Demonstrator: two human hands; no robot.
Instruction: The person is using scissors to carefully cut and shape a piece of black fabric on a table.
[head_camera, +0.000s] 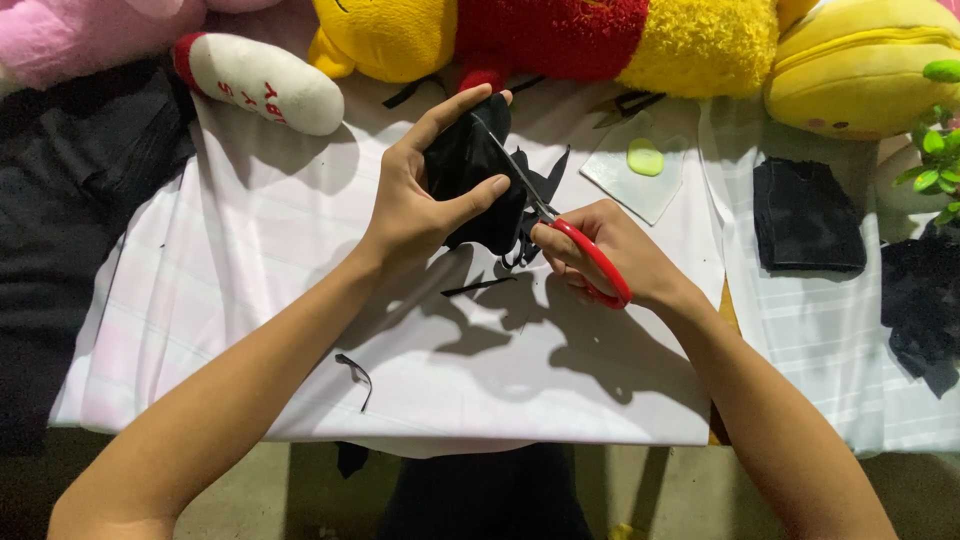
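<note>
Left hand (415, 200) pinches black fabric piece (470, 170) above the white cloth (300, 300); right hand (610, 255) grips red-handled scissors (575, 245) (blades in the fabric), just beside it.

No packages, labels, signs or screens.

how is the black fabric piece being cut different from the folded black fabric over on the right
The black fabric piece being cut is held off the white cloth in the left hand, crumpled and ragged-edged, with red-handled scissors in the right hand at it. The folded black fabric square lies flat, neat-edged and untouched. Both are dark, matte cloth.
</note>
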